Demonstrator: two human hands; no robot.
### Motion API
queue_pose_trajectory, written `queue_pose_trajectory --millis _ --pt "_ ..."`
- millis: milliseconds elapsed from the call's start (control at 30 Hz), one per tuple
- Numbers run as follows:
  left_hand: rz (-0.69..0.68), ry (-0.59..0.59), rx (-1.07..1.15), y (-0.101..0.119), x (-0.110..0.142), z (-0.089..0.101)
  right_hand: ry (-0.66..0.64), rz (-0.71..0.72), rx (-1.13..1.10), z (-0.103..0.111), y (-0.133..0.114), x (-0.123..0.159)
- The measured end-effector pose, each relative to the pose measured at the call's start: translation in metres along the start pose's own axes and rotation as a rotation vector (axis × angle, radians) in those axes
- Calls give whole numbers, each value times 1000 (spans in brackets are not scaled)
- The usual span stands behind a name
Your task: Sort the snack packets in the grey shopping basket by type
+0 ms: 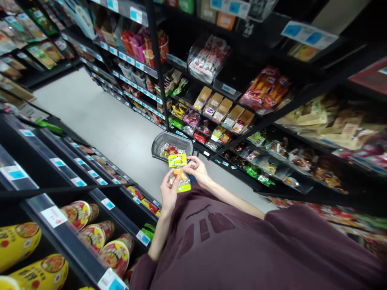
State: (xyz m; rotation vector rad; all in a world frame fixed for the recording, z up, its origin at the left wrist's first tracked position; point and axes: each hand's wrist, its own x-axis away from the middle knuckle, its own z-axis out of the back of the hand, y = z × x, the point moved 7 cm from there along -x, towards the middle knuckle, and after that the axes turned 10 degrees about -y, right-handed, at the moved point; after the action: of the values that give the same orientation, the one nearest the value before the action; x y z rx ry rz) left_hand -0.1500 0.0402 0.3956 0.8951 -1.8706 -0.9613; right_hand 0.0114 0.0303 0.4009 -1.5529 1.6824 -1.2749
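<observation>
- Head view, packet (183,187): one small bag, clear in the middle with yellow-orange pieces showing, a yellow-green printed band at top and bottom; held up in front of the person's body, in both hands.
- Left hand (169,188): closed on the packet's left side, thumb across the front.
- Right hand (198,171): fingers pinching the packet's right edge, near the upper band.
- Basket (156,148): grey, with perforated walls; on the floor beyond the packet, beside the right-hand shelving; several small wrapped goods (169,150) inside, details too small to tell.
- Floor (99,104): pale grey, running along the aisle.
- Garment (242,249): dark maroon, worn by the person, darker shapes on the front.
- Left-hand shelving, near end: printed round tubs (116,254) in red and yellow, lying tilted; larger yellow containers (19,243) at the lower left corner.
- Right-hand shelving: open cardboard boxes (223,109) in a row; above them, a clear bag of red-and-white packets (210,58); to the right, beige bags (329,121).
</observation>
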Motion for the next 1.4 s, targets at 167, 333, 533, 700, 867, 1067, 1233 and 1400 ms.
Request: queue_pose_trajectory --millis 167,333,533,700,867,1067,1233,1400 --pt "19 -8 10 -6 -1 5 -15 -66 3 -1 5 -7" --pt "48 5 -15 -4 -3 8 -8 -114 5 1 9 -16" --pt "77 34 5 -8 -13 1 8 -142 9 9 10 -26" --pt "71 43 25 -11 -25 -11 10 -143 -32 18 9 -36" --pt "72 68 -31 -20 -49 -17 -148 -275 -30 20 25 -48" --pt "184 -97 -331 -70 -92 -30 76 -343 61 92 48 -71" --pt "297 -260 -767 -125 -96 -31 438 -308 151 217 38 -105" --pt "529 -227 -807 -186 -75 -3 678 -266 298 344 29 -166"
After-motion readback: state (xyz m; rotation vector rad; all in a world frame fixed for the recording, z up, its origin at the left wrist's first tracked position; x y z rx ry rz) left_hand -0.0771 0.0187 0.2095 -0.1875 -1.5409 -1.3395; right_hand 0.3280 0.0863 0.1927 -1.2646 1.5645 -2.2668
